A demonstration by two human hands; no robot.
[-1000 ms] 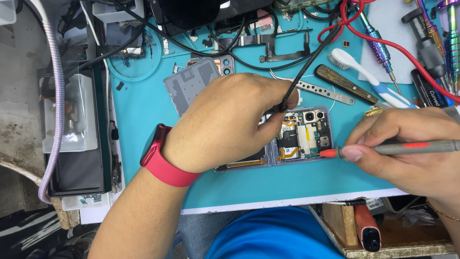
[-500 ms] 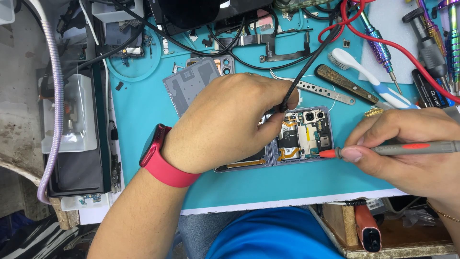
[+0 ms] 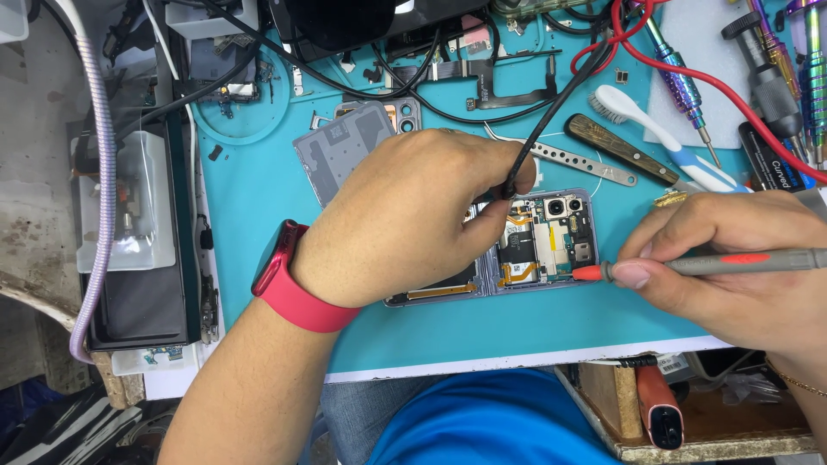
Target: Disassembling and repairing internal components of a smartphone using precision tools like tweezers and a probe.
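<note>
Teal work mat (image 3: 258, 189); red watch band (image 3: 297, 288); grey probe (image 3: 732, 261) (red-tipped); black probe lead (image 3: 551, 112); white-and-blue brush (image 3: 659, 133); blue shirt (image 3: 482, 426).

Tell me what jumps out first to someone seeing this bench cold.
Centre stage is an opened phone on the teal mat, its boards and camera modules bare. The left hand, with a red wrist band, holds a black probe over it, while the right hand brings a grey, red-tipped probe in from the right. A red wire, screwdrivers and a white brush crowd the upper right.
</note>
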